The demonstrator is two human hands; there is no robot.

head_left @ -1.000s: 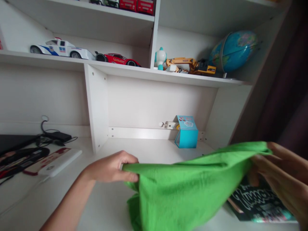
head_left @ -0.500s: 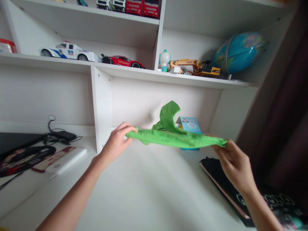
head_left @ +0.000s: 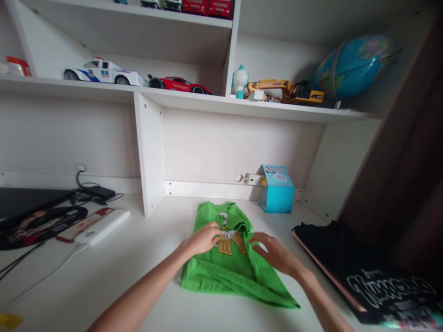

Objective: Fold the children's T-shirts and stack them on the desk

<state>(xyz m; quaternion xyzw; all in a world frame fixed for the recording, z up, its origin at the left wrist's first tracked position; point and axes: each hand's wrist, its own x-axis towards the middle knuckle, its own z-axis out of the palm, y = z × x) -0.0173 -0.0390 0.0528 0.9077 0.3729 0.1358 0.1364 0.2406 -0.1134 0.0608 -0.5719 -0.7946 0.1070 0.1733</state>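
A green T-shirt (head_left: 224,267) with a yellow print lies folded on the white desk (head_left: 145,258), a little right of the middle. My left hand (head_left: 202,240) rests flat on its left half, fingers stretched toward the print. My right hand (head_left: 273,253) lies flat on the right half, fingers spread. Neither hand grips the cloth.
A black garment with white lettering (head_left: 370,272) lies at the right. A small blue box (head_left: 278,190) stands at the back by a socket. At the left are a white power bank (head_left: 95,225), cables and a dark pad. Toy cars (head_left: 104,71), an excavator (head_left: 287,91) and a globe (head_left: 353,67) sit on the shelf.
The shirt was held up in the air between both hands; now it lies on the desk and both hands have let go and press flat on it.
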